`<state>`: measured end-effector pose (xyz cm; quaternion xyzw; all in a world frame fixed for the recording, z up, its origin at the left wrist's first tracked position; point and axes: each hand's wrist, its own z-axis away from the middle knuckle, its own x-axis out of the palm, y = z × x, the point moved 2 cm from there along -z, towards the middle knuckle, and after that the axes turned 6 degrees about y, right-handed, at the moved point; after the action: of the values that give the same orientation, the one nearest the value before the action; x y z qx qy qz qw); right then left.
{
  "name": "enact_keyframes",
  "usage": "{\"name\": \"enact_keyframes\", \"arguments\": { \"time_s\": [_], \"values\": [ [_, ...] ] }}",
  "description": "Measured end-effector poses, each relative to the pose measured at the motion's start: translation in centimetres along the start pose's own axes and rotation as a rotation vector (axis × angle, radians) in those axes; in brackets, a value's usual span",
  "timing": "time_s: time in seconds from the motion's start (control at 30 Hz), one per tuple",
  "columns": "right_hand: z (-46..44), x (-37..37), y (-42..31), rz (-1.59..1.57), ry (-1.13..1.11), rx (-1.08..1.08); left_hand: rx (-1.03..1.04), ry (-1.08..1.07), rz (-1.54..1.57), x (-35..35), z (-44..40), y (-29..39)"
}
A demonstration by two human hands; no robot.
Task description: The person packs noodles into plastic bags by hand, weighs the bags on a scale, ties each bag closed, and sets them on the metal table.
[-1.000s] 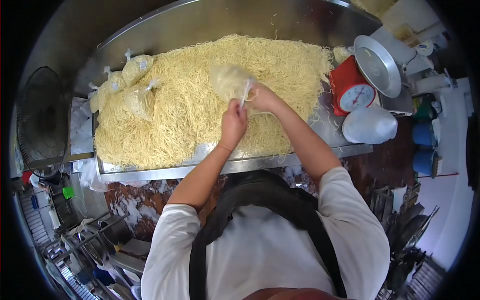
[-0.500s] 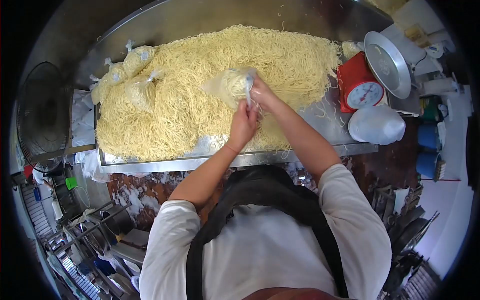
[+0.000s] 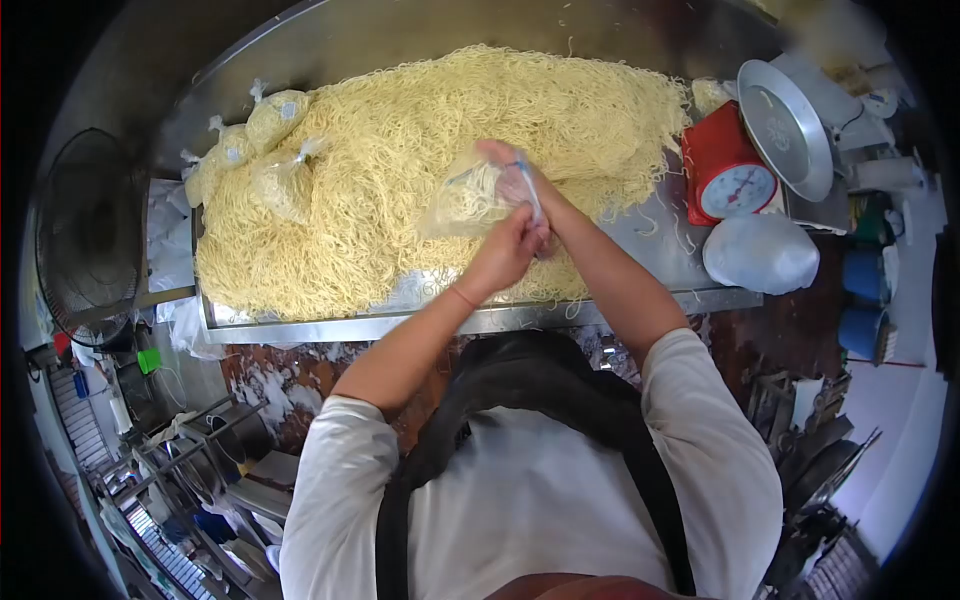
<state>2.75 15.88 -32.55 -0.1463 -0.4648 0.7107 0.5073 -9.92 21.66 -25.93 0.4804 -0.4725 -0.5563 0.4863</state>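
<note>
My left hand (image 3: 515, 247) is closed, pinching the gathered rim of a clear plastic bag (image 3: 440, 215). Pale yellow noodles (image 3: 482, 188) show through the film. At the bag's mouth is my right hand (image 3: 515, 172), seen partly through the plastic and blurred; its fingers look stretched toward the left. Under both hands spreads a large heap of loose noodles (image 3: 400, 150) on a metal table (image 3: 655, 240).
Several tied bags of noodles (image 3: 277, 122) sit at the heap's left end. On the right stand a red dial scale (image 3: 715, 150) with a round metal pan (image 3: 785, 130) and a whitish plastic bundle (image 3: 762, 253). A fan (image 3: 88, 235) is at far left.
Both hands and the bag have shifted slightly right. My right hand now reaches farther over the noodles at the bag's mouth, and the bag looks more spread.
</note>
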Motion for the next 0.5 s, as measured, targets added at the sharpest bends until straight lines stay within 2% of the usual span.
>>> {"name": "enact_keyframes", "arguments": {
  "time_s": [0.1, 0.17, 0.23, 0.27, 0.3, 0.37, 0.4, 0.5],
  "values": [
    [1.4, -3.1, 1.0, 0.360, -0.199, -0.266, -0.136, -0.223, -0.511, -3.9, -1.5, 3.4],
    [4.8, -4.4, 1.1, 1.067, 0.030, -0.843, 0.441, 0.079, -0.928, -4.4, -2.8, 4.0],
    [6.7, -4.2, 2.2, 1.227, 0.177, -0.574, 0.778, 0.217, -1.217, -3.8, -3.2, 1.3],
    [7.4, -4.1, 2.5, 1.304, 0.254, -0.442, 0.834, 0.203, -1.323, -3.3, -4.2, -2.3],
    [8.2, -3.4, 2.8, 1.298, 0.361, -0.479, 0.897, 0.192, -1.431, -3.1, -5.6, -4.4],
    [9.7, -2.0, 3.9, 1.276, 0.568, -0.550, 0.436, -0.055, -1.356, -3.5, -8.5, -5.9],
    [10.4, -1.8, 4.2, 1.297, 0.601, -0.546, 0.204, -0.181, -1.300, -3.5, -8.8, -6.5],
    [11.0, -2.7, 4.6, 1.274, 0.701, -0.556, 0.056, -0.231, -1.048, -5.5, -8.3, -0.3]
  ]
}}
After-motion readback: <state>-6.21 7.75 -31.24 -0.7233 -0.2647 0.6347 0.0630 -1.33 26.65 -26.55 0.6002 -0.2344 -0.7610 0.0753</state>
